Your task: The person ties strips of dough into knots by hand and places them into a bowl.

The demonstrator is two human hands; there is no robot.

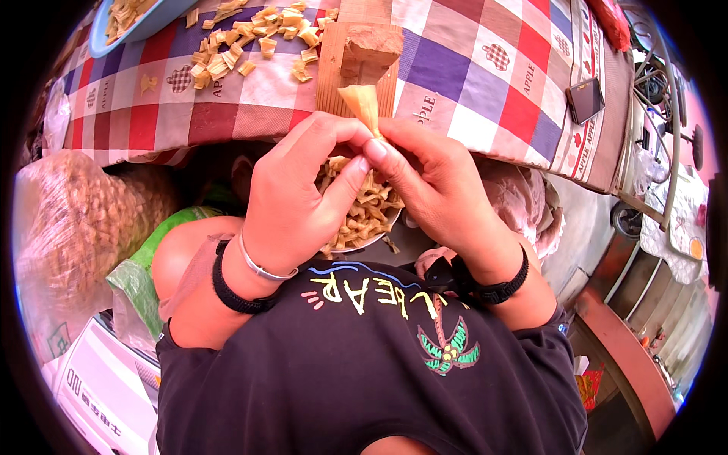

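Note:
A pale yellow, husk-like strip stands up between my fingertips, flared at its top and narrowed at the pinch. My left hand grips its lower end between thumb and fingers. Thumb and forefinger of my right hand press on that same end, touching the left fingertips. Below my hands, a pale bowl holds many twisted yellow pieces, partly hidden by my hands. Just beyond the strip, a wooden block with an upright part rests at the table's near edge.
Loose flat yellow pieces lie on the checked tablecloth, beside a blue basin at far left. A dark phone lies at the table's right. A big clear bag of brownish pieces and a white carton stand at my left.

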